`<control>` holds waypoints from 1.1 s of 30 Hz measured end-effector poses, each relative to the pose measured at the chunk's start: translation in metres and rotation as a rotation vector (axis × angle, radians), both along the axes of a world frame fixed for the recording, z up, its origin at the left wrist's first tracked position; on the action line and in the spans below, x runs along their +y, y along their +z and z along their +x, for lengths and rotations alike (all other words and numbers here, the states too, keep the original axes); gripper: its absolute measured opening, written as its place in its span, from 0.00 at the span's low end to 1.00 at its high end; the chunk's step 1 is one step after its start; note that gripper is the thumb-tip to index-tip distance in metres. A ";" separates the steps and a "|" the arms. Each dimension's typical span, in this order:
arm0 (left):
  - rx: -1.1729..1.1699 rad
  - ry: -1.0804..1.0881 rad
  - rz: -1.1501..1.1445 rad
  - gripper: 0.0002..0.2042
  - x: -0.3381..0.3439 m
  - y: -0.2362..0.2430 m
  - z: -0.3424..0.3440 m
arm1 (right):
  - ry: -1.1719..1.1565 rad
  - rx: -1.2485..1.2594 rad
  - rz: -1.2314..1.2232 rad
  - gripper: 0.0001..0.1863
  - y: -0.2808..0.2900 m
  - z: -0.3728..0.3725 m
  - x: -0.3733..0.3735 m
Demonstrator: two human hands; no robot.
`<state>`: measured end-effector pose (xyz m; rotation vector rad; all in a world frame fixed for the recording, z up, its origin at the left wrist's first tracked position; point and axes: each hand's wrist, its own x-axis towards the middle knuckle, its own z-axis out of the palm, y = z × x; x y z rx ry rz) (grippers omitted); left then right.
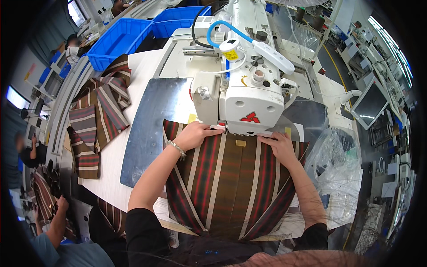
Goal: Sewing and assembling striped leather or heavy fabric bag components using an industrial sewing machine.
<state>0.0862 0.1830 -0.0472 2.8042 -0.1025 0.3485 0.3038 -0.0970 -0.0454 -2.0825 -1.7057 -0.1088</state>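
Bins: two blue bins (120, 40) are sitting far beyond the left hand; their contents cannot be told.
Bag: one clear plastic bag (338, 160) is lying just right of the right hand.
Tag: one small yellow tag (240, 143) is sitting on the fabric, between the hands.
Left hand (195, 135): pressing flat on the striped fabric (231, 187), fingers toward the sewing machine (249, 89).
Right hand (281, 144): pressing flat on the fabric, not gripping.
Pile: more striped pieces (100, 107) are lying well left of the left hand.
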 end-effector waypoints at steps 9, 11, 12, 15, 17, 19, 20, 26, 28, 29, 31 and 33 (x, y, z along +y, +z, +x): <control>0.038 0.021 0.132 0.32 -0.002 0.001 -0.001 | -0.014 -0.040 -0.018 0.23 0.004 -0.003 0.000; 0.063 0.027 0.143 0.31 -0.002 0.002 -0.001 | -0.010 -0.040 -0.006 0.23 0.002 -0.001 0.001; 0.058 0.028 0.142 0.31 -0.002 0.002 -0.002 | -0.004 -0.039 0.005 0.23 0.000 -0.001 0.001; 0.071 0.031 0.139 0.31 -0.001 0.001 -0.001 | -0.002 -0.060 0.036 0.23 -0.004 0.001 0.001; 0.088 0.034 0.137 0.31 0.000 0.000 0.000 | -0.001 -0.040 0.027 0.23 -0.004 0.002 0.001; -0.012 0.005 0.108 0.31 0.002 -0.002 0.000 | -0.002 -0.016 0.020 0.23 -0.004 0.001 0.002; -0.010 0.006 0.109 0.31 0.002 -0.003 -0.001 | -0.002 -0.016 0.022 0.23 -0.004 0.001 0.002; -0.016 0.014 0.071 0.30 0.002 -0.005 -0.001 | -0.011 -0.026 0.015 0.23 -0.005 0.000 0.001; -0.005 0.016 0.058 0.30 0.000 -0.003 0.000 | -0.016 -0.033 0.008 0.23 -0.005 0.000 -0.001; -0.004 0.014 0.057 0.30 -0.001 -0.003 0.000 | -0.018 -0.029 0.011 0.23 -0.005 0.000 -0.001; -0.011 0.025 0.044 0.30 -0.001 -0.002 0.000 | -0.020 -0.024 0.014 0.23 -0.003 -0.001 0.000; 0.016 0.031 0.042 0.30 -0.001 0.001 0.000 | -0.001 -0.028 0.039 0.24 -0.001 -0.002 0.001</control>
